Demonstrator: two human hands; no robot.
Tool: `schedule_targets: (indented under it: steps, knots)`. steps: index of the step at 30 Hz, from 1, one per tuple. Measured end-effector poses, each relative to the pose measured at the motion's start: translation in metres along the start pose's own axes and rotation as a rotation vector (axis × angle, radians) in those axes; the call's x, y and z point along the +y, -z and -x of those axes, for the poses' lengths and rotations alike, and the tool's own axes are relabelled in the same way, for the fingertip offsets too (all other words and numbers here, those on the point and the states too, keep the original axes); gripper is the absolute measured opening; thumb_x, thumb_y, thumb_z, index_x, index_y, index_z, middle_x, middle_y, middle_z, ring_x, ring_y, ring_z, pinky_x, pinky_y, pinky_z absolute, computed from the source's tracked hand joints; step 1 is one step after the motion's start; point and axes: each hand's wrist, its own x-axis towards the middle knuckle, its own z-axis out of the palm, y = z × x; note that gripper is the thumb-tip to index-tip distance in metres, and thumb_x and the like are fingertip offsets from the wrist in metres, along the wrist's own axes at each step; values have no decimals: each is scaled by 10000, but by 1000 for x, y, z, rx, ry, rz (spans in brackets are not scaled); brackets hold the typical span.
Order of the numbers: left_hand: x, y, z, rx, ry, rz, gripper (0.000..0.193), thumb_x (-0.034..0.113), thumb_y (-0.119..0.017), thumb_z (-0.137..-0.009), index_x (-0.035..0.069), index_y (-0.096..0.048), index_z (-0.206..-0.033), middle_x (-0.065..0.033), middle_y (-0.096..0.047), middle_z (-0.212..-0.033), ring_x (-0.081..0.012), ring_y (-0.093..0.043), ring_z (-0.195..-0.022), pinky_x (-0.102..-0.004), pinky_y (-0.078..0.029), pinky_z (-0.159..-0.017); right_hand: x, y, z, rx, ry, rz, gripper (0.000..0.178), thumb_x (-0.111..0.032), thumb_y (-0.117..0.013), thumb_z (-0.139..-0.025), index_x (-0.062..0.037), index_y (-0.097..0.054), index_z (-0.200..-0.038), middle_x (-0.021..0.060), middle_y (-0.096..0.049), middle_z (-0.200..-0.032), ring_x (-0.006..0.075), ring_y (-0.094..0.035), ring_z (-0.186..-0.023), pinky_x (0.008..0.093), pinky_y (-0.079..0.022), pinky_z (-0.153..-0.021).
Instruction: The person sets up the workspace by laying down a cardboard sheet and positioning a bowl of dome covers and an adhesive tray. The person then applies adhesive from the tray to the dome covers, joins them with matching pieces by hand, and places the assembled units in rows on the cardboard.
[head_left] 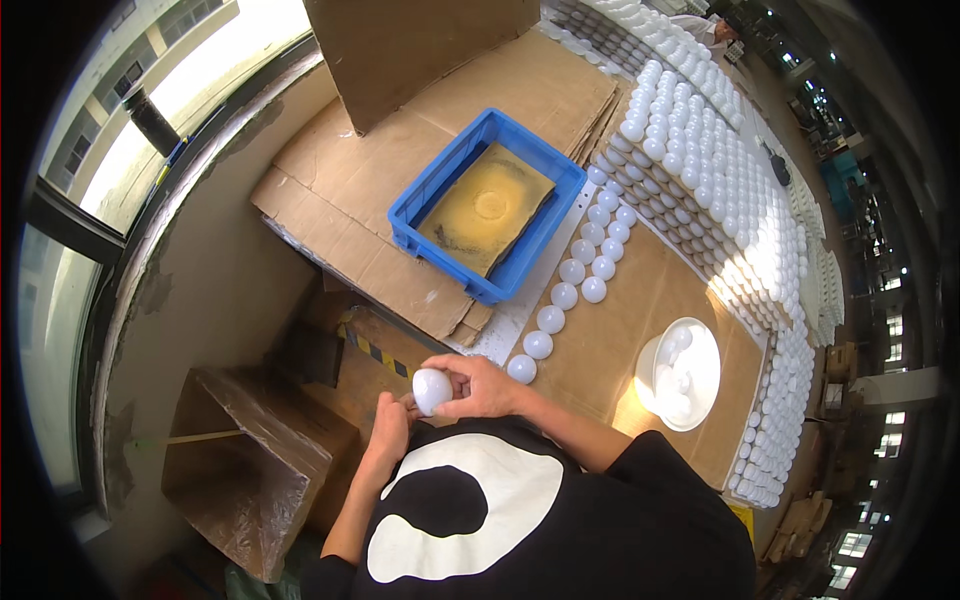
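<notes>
A rounded white light bulb (432, 391) is held in front of my chest. My right hand (484, 388) grips it from the right, fingers over its top and thumb underneath. Close against its lower left side is my left hand (391, 424), its fingers bent and pressed together; what they pinch is hidden. Just beyond my right hand, similar white bulbs (538, 345) stand in two uneven rows along the table's edge. A white tub (708, 392) with several white bulbs in it stands to the right on the cardboard-covered table (610, 335).
Ahead, a blue crate (405, 212) holding a yellow-dusted board (478, 195) rests on cardboard sheets (340, 190). Stacked trays of white bulbs (690, 160) wall off the right. An open carton (245, 470) is at lower left, below a window (75, 310). Another person (700, 30) is far off.
</notes>
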Motion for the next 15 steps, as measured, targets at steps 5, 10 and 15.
schedule_targets:
  steps: [5,10,15]
  knots:
    - [2,20,38,82,-144,-53,179,-28,-261,-759,-116,-400,-827,-288,-622,-993,-299,-625,-904,-355,-509,-833,-4,122,-51,544,148,267,648,-207,-751,-748,-6,-469,-1296,145,-648,-1049,194,-658,-906,298,-528,-769]
    - [-38,41,46,243,-100,161,168,-77,-295,-708,-121,-451,-754,-286,-633,-947,-276,-635,-850,-320,-521,-758,14,227,-113,713,45,853,693,-326,-740,-705,-21,-491,-1276,242,-627,-1097,373,-631,-968,422,-502,-829]
    - [-42,34,51,280,-168,134,169,-62,-297,-733,-122,-455,-735,-290,-637,-925,-295,-645,-871,-321,-523,-754,25,250,-158,591,25,1035,659,-327,-726,-695,6,-528,-1227,273,-610,-1095,442,-592,-996,459,-474,-884]
